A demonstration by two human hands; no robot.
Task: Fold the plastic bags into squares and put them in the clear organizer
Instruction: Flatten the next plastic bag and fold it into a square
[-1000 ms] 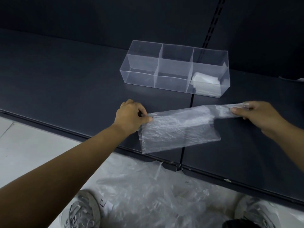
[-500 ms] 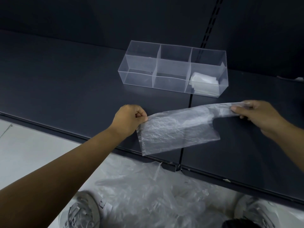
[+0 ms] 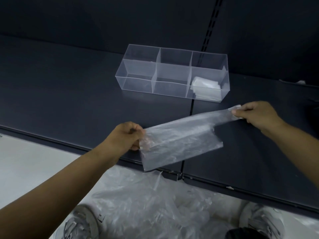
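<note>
A clear plastic bag (image 3: 179, 144), folded lengthwise into a long strip, is stretched between my hands above the dark shelf (image 3: 69, 94). My left hand (image 3: 126, 137) pinches its left end near the shelf's front edge. My right hand (image 3: 253, 114) pinches the narrow handle end, higher and farther back. The clear organizer (image 3: 172, 73) with three compartments stands behind on the shelf. Its right compartment holds folded white bags (image 3: 205, 88); the other two look empty.
A loose heap of clear plastic bags (image 3: 146, 209) lies on the pale floor below the shelf, between two grey shoes (image 3: 81, 225). A slotted upright (image 3: 210, 23) runs up the dark back wall. A seam divides the shelf near its middle.
The left hand has drawn its end of the bag toward me and lower, so the strip now slants up to the right. The right hand holds nearly the same place.
</note>
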